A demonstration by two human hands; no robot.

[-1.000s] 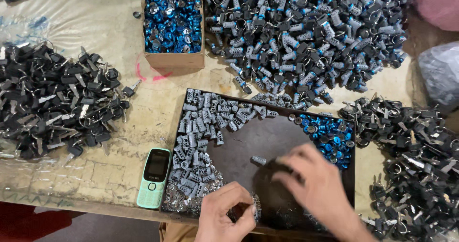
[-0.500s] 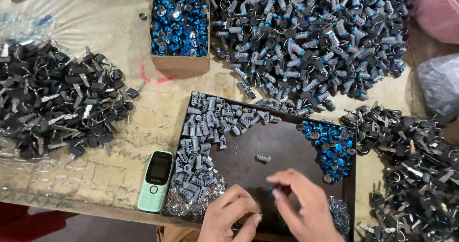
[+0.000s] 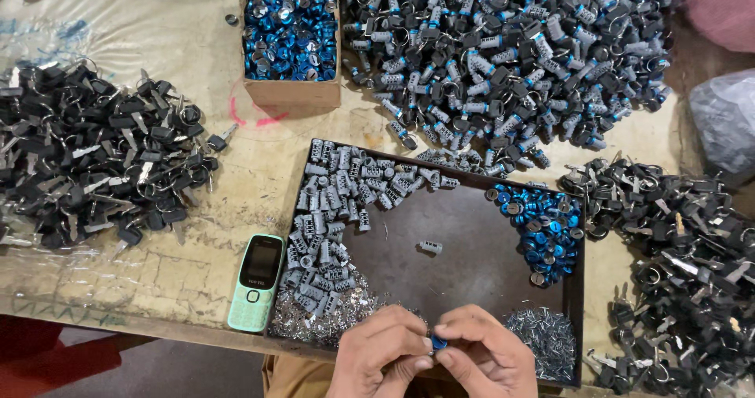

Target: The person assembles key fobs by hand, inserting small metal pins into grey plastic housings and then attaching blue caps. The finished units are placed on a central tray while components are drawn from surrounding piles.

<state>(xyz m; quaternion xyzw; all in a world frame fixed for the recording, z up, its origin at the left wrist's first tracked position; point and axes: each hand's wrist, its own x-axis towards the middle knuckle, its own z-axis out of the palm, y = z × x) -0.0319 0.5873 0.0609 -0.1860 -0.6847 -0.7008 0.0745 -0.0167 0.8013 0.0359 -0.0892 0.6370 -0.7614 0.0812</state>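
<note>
Far left of the bench sits a heap of black-headed keys [image 3: 86, 170], then a mint green keypad phone [image 3: 255, 282] lying flat just beside the dark tray [image 3: 472, 233]. Inside the tray, left side: a bank of grey lock cylinders [image 3: 330, 225] w/ a drift of small silver bits [image 3: 314, 319] below them; one stray grey cylinder [image 3: 430, 247] lies alone mid-tray. Behind, a cardboard box [image 3: 291, 95] holds blue caps, and next to it spreads a big pile of assembled cylinders w/ blue ends [image 3: 503, 52]. At the bottom edge the left hand [image 3: 381, 359] and right hand [image 3: 487, 359] meet, fingertips touching. Both are closed in a pinch on one small blue part [image 3: 437, 341], which sits between the thumbs and forefingers, right at the centre gap, above the tray's near rim. Judged step: fitting or seating this blue piece by hand, i.e. mid-assembly, part not yet set down. The next move prob. calls for a firm, aligned press or twist w/ both hands, keeping the piece square so it doesn't slip. Further right in the tray: a cluster of blue caps [image 3: 543, 229] in the far corner, a patch of silver pins [image 3: 543, 339] near corner. Past the tray, another heap of black keys on rings [image 3: 676, 272]; a grey plastic bag [image 3: 727, 119] at the far right edge.
</note>
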